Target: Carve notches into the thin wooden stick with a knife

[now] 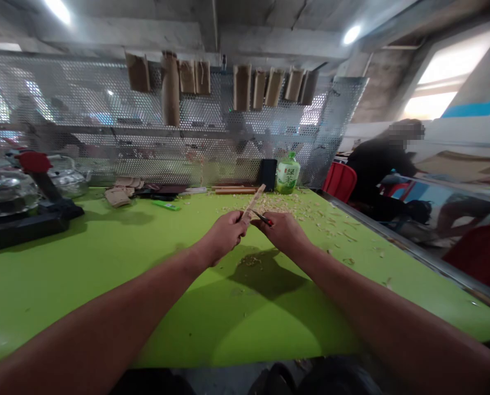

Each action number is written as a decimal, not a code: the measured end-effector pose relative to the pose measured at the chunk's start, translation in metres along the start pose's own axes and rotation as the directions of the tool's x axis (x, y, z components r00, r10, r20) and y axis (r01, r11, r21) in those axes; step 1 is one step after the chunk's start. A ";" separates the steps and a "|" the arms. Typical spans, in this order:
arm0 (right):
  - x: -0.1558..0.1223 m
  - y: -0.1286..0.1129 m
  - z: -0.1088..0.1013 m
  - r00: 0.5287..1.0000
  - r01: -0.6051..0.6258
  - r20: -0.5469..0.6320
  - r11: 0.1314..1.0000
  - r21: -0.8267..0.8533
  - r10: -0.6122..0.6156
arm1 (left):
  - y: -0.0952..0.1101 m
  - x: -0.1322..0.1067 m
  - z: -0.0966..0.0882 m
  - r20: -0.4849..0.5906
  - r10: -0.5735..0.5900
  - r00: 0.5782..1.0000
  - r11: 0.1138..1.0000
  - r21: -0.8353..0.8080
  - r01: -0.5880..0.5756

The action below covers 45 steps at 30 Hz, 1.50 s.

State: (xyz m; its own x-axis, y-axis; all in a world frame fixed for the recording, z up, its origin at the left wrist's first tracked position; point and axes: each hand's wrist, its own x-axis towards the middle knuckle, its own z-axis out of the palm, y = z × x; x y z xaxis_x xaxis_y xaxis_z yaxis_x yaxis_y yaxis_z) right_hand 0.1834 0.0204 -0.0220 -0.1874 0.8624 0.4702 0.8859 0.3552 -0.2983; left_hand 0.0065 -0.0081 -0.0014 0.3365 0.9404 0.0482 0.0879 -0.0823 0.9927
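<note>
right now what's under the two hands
Below the left hand and right hand, a small pile of shavings lies on the green tabletop. The hands hide whatever lies directly behind them.

Hands (226,233): two seen now
Wooden strip (257,198): one held
Knife (262,217): one gripped
Bottle (288,174): one spotted
Hanging pieces (242,88): nine counted!

Green bottle (288,174) before a perforated screen (141,123), red chair (341,180) at right.
</note>
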 end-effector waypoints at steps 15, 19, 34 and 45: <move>0.004 -0.005 0.001 0.988 -0.091 0.106 0.978 -0.186 0.111 | -0.012 0.007 -0.003 -0.055 0.185 0.981 0.934 0.320 -0.158; 0.007 -0.007 -0.002 0.974 -0.116 0.181 0.988 -0.101 0.133 | -0.009 0.004 -0.001 -0.079 0.182 0.980 0.935 0.322 -0.148; 0.001 -0.009 -0.019 0.853 -0.332 0.506 0.882 0.336 0.129 | -0.007 0.004 0.001 -0.052 0.241 0.969 0.928 0.306 -0.214; 0.003 -0.004 -0.009 0.989 -0.111 0.116 0.984 0.138 0.095 | -0.002 -0.001 0.002 -0.039 0.070 0.997 0.996 0.052 -0.068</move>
State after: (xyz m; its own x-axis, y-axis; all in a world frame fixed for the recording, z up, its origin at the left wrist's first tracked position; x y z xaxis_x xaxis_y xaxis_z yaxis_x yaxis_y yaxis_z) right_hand 0.1829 0.0178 -0.0118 -0.1500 0.9285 0.3398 0.8343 0.3033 -0.4604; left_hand 0.0083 -0.0094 -0.0032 0.3050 0.9445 0.1217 0.1134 -0.1629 0.9801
